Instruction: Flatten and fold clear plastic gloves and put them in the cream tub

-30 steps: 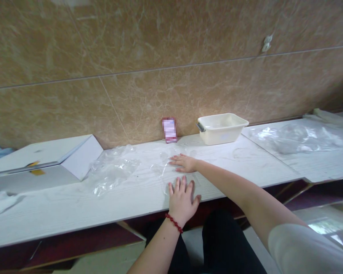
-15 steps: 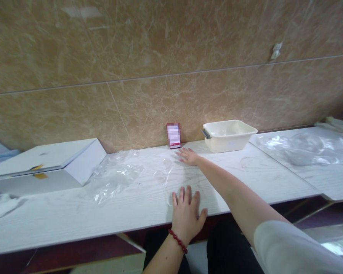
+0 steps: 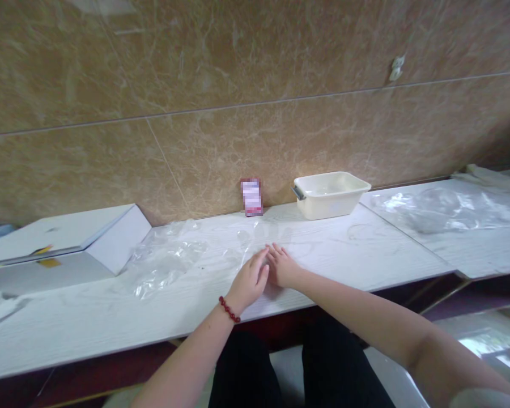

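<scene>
My left hand (image 3: 250, 281), with a red bead bracelet (image 3: 229, 310) at its wrist, is low over the white tabletop (image 3: 331, 249). Its fingers are stretched out and its thumb stands apart. My right hand (image 3: 284, 268) meets it from the right, fingers extended and fingertips close against those of the left. I cannot make out anything held between them. Just beyond the fingertips lie faint see-through pieces of plastic (image 3: 259, 230), their edges hard to see. The crumpled clear plastic bag (image 3: 165, 258) is left of my left hand.
Against the marbled wall leans a phone (image 3: 252, 197) with a blurred screen. A cream plastic basin (image 3: 331, 205) with a grey handle stands right of it. At far left sits a white box (image 3: 119, 241); clear plastic sheeting (image 3: 442, 209) covers part of the right side.
My left hand has moved forward and turned inward, while the right has drawn back from near the phone. Both were spread flat apart; now they meet. The view has shifted slightly.
</scene>
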`<act>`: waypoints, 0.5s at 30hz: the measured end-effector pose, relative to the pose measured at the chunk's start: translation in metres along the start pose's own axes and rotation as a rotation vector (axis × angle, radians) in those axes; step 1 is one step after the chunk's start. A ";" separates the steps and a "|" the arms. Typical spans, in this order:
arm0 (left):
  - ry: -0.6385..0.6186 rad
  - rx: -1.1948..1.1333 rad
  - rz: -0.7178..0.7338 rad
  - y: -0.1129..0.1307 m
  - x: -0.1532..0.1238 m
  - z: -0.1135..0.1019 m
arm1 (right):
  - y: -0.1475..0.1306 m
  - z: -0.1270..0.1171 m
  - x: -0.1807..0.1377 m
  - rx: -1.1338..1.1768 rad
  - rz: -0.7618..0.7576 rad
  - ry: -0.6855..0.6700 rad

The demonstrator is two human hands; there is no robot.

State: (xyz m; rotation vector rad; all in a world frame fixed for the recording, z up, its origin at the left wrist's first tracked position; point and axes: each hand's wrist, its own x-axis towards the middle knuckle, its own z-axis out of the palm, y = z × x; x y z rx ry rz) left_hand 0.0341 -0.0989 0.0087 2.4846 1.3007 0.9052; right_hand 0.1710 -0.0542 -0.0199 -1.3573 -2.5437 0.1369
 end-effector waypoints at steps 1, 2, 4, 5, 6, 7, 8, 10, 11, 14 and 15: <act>-0.063 0.009 0.023 -0.008 0.007 0.001 | -0.002 0.003 -0.004 -0.021 0.003 -0.016; -0.119 0.032 0.041 -0.016 0.013 0.004 | -0.004 0.006 -0.007 -0.038 0.006 -0.015; -0.230 0.103 0.075 -0.032 0.022 0.011 | -0.004 0.010 -0.009 -0.058 0.019 0.014; -0.278 0.145 0.088 -0.040 0.025 0.015 | -0.003 0.012 -0.008 -0.062 0.024 0.027; -0.314 0.186 0.096 -0.047 0.028 0.019 | -0.002 0.014 -0.008 -0.063 0.028 0.042; -0.338 0.225 0.093 -0.054 0.030 0.021 | -0.001 0.015 -0.008 -0.063 0.029 0.056; -0.352 0.258 0.087 -0.061 0.032 0.023 | -0.001 0.016 -0.007 -0.063 0.028 0.068; -0.369 0.307 0.077 -0.071 0.035 0.023 | 0.000 0.016 -0.008 -0.063 0.021 0.090; -0.377 0.324 0.074 -0.075 0.036 0.022 | 0.000 0.017 -0.008 -0.062 0.020 0.097; -0.397 0.362 0.059 -0.082 0.041 0.016 | 0.000 0.016 -0.009 -0.062 0.013 0.102; -0.402 0.368 0.054 -0.084 0.043 0.014 | 0.000 0.016 -0.009 -0.062 0.011 0.098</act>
